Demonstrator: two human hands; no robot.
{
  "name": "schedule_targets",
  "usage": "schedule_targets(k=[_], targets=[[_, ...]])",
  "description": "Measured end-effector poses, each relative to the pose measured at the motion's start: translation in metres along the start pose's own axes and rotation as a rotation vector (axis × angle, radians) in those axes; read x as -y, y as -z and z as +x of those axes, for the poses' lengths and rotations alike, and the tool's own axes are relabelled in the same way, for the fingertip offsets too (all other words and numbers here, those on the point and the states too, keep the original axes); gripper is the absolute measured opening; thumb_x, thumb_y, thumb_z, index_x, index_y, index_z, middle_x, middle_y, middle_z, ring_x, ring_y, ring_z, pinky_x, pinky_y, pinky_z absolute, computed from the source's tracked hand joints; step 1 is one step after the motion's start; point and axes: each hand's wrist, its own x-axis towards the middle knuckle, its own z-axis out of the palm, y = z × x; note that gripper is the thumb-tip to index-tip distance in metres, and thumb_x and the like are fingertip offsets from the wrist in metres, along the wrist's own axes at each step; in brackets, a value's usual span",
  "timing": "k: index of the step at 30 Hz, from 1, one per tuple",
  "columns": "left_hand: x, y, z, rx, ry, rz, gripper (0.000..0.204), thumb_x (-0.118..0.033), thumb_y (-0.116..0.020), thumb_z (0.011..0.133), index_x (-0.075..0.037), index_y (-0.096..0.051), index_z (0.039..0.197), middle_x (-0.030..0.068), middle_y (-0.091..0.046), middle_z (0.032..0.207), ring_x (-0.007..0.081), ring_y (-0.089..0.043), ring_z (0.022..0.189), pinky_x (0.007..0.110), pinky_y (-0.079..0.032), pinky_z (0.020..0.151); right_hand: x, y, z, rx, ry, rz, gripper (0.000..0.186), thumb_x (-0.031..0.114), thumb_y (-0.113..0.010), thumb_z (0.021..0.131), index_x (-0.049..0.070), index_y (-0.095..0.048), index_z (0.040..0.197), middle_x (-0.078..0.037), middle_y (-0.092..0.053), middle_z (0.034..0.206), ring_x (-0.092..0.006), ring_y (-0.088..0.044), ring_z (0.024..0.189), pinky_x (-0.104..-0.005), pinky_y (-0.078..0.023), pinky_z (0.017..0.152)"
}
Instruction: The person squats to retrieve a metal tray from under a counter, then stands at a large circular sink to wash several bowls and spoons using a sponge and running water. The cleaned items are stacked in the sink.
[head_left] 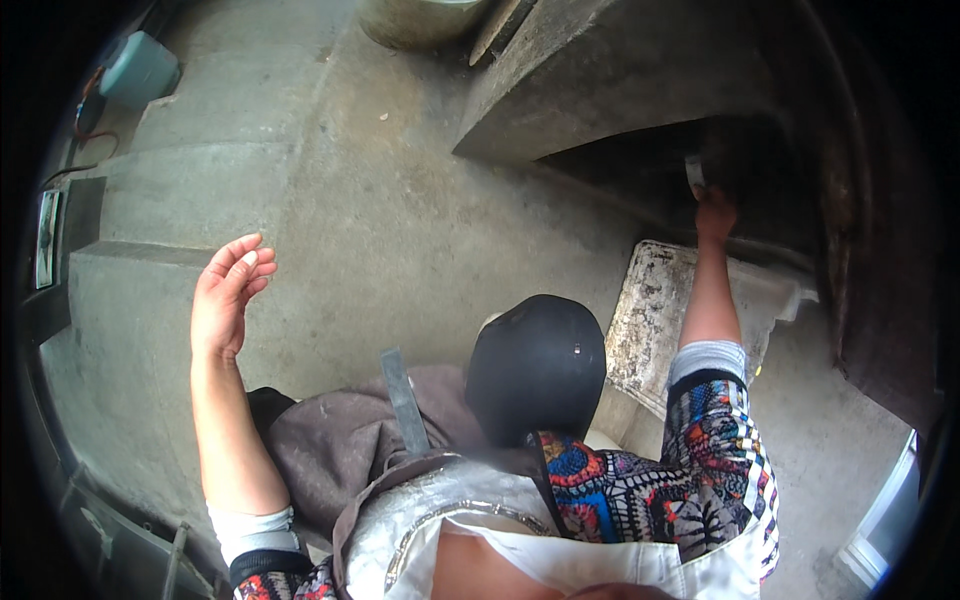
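My left hand (232,292) is raised over the concrete floor on the left. Its fingers are loosely bent and apart, with nothing visible between them. On the right, my arm stretches forward into a dark recess under a grey concrete block (630,85). There my right hand (716,216) is closed on a small, pale, flat strip (694,172) that points away from me. The dimness hides the strip's exact kind. Below that forearm lies a worn, stained white slab (650,310) with chipped edges.
A rounded black pad (540,365) and brown cloth (340,440) cover my lap. A pale blue-green plastic container (140,72) stands at the far left. A large round vessel (420,22) is at the top. A dark wall or panel (885,270) rises at the right.
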Motion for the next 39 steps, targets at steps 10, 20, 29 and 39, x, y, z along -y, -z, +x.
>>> schedule_targets(k=[10,20,29,39], targets=[[0.002,-0.001,-0.009,-0.013,-0.018,0.013,0.031,-0.015,-0.054,0.090,-0.003,-0.054,0.119,0.0071,-0.064,0.102,0.0121,-0.061,0.090,0.023,-0.046,0.078,-0.007,0.003,-0.004,0.072,0.041,-0.033,0.020,0.031,-0.067,0.076,0.012,-0.067,0.080,-0.013,-0.063,0.082,-0.0349,-0.059,0.081,-0.0439,-0.047,0.070],[0.007,0.001,-0.013,-0.027,-0.020,0.018,0.031,-0.015,-0.054,0.090,-0.003,-0.054,0.119,0.0063,-0.064,0.102,0.0111,-0.060,0.089,0.023,-0.046,0.078,-0.006,0.011,-0.009,0.007,-0.008,-0.008,0.019,0.032,-0.065,0.079,0.014,-0.068,0.082,-0.015,-0.064,0.082,-0.0346,-0.062,0.081,-0.0426,-0.049,0.069],[0.004,-0.007,-0.021,-0.024,-0.035,0.050,0.032,-0.017,-0.057,0.089,-0.003,-0.055,0.118,0.0051,-0.064,0.102,0.0106,-0.060,0.089,0.023,-0.045,0.079,-0.012,0.021,-0.008,-0.026,0.071,0.036,0.018,0.028,-0.068,0.077,0.010,-0.066,0.078,-0.014,-0.064,0.081,-0.0355,-0.060,0.078,-0.0428,-0.048,0.067],[-0.002,-0.011,-0.025,-0.026,-0.048,0.075,0.033,-0.018,-0.059,0.088,-0.003,-0.056,0.117,0.0050,-0.063,0.102,0.0108,-0.059,0.090,0.023,-0.044,0.079,-0.006,0.024,-0.013,-0.029,-0.032,0.013,0.022,0.033,-0.068,0.075,0.012,-0.069,0.079,-0.014,-0.064,0.081,-0.0350,-0.059,0.080,-0.0422,-0.048,0.069]])
